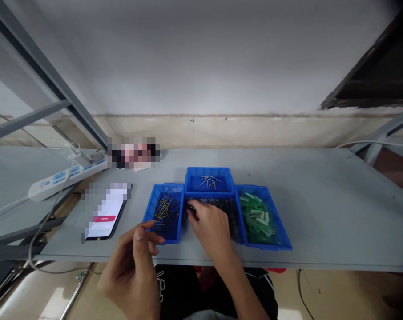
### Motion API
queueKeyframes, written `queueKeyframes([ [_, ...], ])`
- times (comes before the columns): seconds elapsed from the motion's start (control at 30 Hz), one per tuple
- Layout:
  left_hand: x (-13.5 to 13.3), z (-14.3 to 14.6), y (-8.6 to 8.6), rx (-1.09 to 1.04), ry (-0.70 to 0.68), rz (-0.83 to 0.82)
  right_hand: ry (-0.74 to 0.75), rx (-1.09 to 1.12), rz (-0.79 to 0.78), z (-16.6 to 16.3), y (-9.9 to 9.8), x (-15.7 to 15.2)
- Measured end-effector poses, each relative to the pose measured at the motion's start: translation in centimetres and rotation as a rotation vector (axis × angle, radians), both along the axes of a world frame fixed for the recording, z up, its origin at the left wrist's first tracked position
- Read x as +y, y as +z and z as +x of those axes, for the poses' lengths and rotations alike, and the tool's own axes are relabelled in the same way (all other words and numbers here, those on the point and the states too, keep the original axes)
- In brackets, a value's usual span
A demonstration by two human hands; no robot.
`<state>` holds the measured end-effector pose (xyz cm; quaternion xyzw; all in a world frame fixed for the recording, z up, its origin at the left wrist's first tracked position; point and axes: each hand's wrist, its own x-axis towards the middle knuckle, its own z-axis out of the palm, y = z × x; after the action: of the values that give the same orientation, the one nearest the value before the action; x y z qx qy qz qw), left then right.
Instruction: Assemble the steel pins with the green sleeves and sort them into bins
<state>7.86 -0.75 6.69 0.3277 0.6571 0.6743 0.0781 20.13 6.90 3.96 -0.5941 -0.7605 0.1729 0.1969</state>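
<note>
Several blue trays stand together on a grey table (321, 200). The left tray (164, 212) holds dark metal pins, the far tray (209, 180) a few pins, the middle tray (233, 218) small dark parts, the right tray (263, 217) green plastic pieces. My right hand (210, 229) reaches into the middle tray, fingers curled over the dark parts; what they pinch is hidden. My left hand (133, 266) hovers at the table's front edge beside the left tray, thumb and fingertips pressed together on something too small to name.
A phone (104, 215) with a lit screen lies left of the trays. A white power strip (66, 175) with cables sits at the far left. Metal frame bars (48, 73) rise on the left. A wall runs behind the table.
</note>
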Motion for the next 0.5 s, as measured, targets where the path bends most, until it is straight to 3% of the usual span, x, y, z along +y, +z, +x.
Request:
queueKeyframes([
  [0.37,0.1,0.4,0.4,-0.026,0.000,0.042,0.030,0.026,0.033,0.9,-0.1,-0.7],
  [0.5,-0.6,-0.1,0.1,0.082,-0.048,-0.041,-0.011,0.311,0.134,1.3,-0.2,-2.1],
])
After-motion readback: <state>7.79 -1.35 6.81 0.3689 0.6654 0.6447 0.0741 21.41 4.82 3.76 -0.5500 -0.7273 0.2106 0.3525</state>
